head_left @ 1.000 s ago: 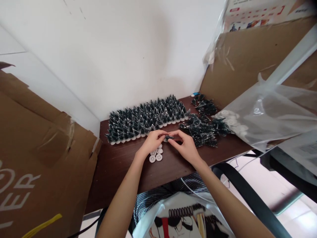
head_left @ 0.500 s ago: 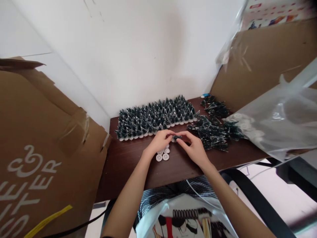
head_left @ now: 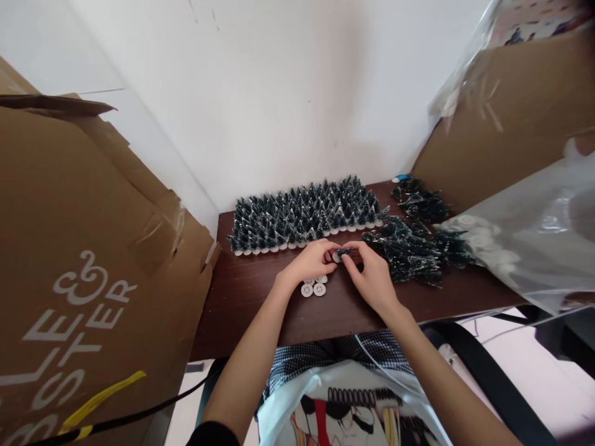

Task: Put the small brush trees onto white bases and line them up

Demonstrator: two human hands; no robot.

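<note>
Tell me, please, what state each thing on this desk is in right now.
left hand, closed on the base end of the small tree
right hand, closed on its tip end
small tree, held sideways over the table
standing trees, upright in rows
loose trees, heaped on their sides
spare bases, flat on the table
plastic bag, slack, white discs inside
</note>
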